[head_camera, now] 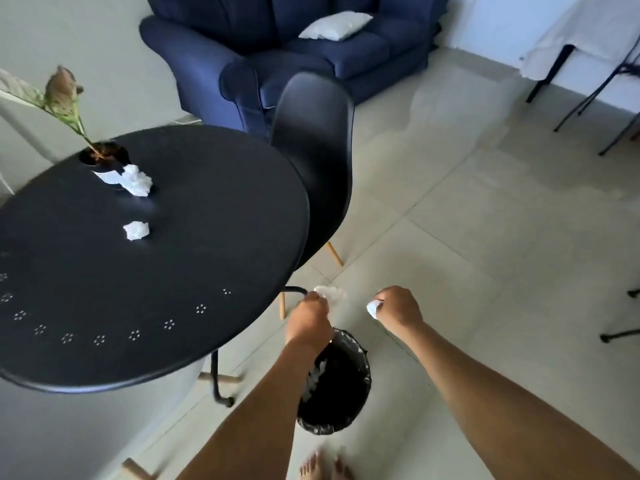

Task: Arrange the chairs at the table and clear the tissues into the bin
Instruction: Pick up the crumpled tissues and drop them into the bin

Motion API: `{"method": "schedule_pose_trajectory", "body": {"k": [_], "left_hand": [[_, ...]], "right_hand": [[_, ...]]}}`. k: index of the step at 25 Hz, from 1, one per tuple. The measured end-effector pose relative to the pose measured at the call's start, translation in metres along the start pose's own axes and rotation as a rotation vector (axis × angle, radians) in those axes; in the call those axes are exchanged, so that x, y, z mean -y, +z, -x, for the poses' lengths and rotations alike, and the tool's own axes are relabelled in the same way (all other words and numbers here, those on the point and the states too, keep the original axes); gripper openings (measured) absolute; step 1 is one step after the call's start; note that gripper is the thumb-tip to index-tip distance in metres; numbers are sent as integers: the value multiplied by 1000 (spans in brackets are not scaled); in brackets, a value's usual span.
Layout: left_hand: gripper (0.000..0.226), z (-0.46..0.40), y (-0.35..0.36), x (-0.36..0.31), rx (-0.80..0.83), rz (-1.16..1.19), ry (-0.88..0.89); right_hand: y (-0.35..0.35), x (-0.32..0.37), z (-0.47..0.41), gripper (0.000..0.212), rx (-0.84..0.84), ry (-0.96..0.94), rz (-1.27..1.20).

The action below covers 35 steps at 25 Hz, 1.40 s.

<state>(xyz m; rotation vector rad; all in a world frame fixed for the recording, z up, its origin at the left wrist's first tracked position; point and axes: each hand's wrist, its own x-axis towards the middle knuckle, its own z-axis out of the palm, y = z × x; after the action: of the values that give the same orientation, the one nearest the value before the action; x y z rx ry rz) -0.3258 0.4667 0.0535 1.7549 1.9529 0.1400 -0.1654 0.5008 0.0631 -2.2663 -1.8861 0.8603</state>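
Above bin [341, 393]: tissue-filled hands (unlabelled)

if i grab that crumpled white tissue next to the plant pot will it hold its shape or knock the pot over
The crumpled white tissue looks loosely wadded and airy, so it will probably squash under the fingers and weigh almost nothing. It sits right against the white plant pot; lifting it should hardly disturb the pot, though the long leaning leaf may make that pot tippy if bumped.

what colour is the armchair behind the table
Dark navy blue armchair, clearest in the head view.
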Motion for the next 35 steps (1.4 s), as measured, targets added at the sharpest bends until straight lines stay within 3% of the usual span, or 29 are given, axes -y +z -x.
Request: {"method": "schedule_pose_trajectory", "body": {"k": [5, 11, 15, 20, 26, 31, 35], "left_hand": [[29, -8, 101, 62, 134, 22, -102], [26, -28, 182, 117, 213, 22, -175], [35, -34, 186, 123, 243, 54, -139], [41, -20, 160, 106, 276, 73, -155], [41, 13, 73, 45, 185, 72, -79], [37, 18, -33, 0, -51, 94, -9], [36, 9, -109, 13, -240, 84, -36]], "right_hand": [[123, -47, -8, 15, 170, 53, -25], [243, -85, -38, 54, 273, -3, -26], [269, -103, -44, 55, 293, 41, -26], [234, -98, -30, 51, 243, 30, -22], [118, -49, -6, 48, 128, -72, 66], [4, 26, -4, 49, 13, -248, 47], [-43, 94, -23, 50, -37, -392, 14]]}}
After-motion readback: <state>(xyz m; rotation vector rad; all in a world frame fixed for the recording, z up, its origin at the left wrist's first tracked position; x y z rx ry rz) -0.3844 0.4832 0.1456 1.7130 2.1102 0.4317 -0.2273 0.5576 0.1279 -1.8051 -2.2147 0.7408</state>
